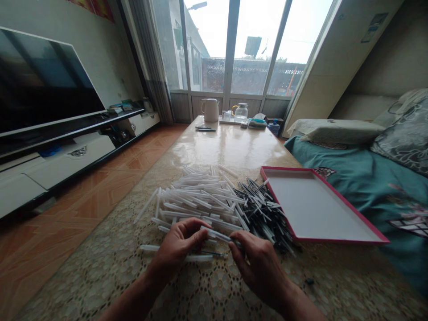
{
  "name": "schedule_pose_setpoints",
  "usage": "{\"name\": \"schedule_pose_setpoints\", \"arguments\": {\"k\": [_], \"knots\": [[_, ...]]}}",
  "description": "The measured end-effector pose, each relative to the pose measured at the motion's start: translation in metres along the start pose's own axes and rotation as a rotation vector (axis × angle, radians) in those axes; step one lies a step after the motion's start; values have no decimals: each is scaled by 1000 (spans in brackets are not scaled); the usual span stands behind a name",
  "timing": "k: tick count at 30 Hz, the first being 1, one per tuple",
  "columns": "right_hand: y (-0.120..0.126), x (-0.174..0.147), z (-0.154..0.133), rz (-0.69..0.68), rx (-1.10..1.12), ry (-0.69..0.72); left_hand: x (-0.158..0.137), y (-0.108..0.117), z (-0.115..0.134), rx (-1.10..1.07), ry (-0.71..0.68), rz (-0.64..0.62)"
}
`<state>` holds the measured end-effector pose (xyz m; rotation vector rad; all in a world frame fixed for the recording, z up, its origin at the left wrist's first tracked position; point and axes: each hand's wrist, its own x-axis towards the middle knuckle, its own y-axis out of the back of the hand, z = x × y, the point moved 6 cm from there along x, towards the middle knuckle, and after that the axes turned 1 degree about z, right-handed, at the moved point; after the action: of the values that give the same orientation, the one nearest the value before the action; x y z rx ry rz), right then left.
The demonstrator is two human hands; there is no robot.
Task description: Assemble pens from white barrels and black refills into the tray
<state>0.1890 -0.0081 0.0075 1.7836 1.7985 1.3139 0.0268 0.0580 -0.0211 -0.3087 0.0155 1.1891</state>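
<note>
Holding one white tube (pixel 218 234) in two hands (pixel 182 241) (pixel 259 257), two piles (pixel 197 196) (pixel 262 211) ahead.

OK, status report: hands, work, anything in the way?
Left hand and right hand pinching one tube between them. White pile just beyond, dark rods right of it. Loose tube close by the left hand.

No legible text. Tall pale unit (pixel 334 73), right of the windows (pixel 256 49): bluish label (pixel 369 32) near its top, print too small and blurred to read; faint mark (pixel 341 17) to its left, possibly a logo.
</note>
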Motion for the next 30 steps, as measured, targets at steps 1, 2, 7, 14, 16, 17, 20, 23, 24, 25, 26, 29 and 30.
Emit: {"name": "schedule_pose_setpoints", "arguments": {"k": [1, 2, 7, 14, 16, 17, 20, 23, 24, 25, 26, 29, 30], "knots": [[-1, 0, 0, 5, -3, 9, 0, -2, -2, -10, 3, -15], [-1, -1, -1, 16, -12, 22, 0, -3, -4, -22, 5, -35], [-2, -1, -7, 65, -283, 155, 0, -9, -11, -106, 16, -71], [-8, -4, -5, 17, -273, 145, -1, -12, -11, -34, -52, -72], [-9, -5, -1, -12, -132, 76, -4, -13, -6, 2, -80, -66], [-10, -4, 1, -32, -53, 32, -5, -14, -4, 20, -94, -62], [-11, -2, 6, -118, 187, -107, -8, -16, 3, 61, -133, -68], [-11, 0, 9, -190, 410, -216, -10, -17, 6, 89, -161, -88], [-12, 0, 10, -211, 486, -250, -10, -17, 6, 95, -168, -99], [-13, -1, 11, -232, 563, -286, -10, -17, 7, 100, -173, -110], [-16, -2, 12, -253, 643, -323, -11, -17, 7, 106, -178, -123], [-28, -8, 16, -322, 877, -435, -14, -17, 9, 141, -191, -147], [-32, -10, 17, -341, 933, -468, -14, -17, 10, 155, -196, -151]]}}
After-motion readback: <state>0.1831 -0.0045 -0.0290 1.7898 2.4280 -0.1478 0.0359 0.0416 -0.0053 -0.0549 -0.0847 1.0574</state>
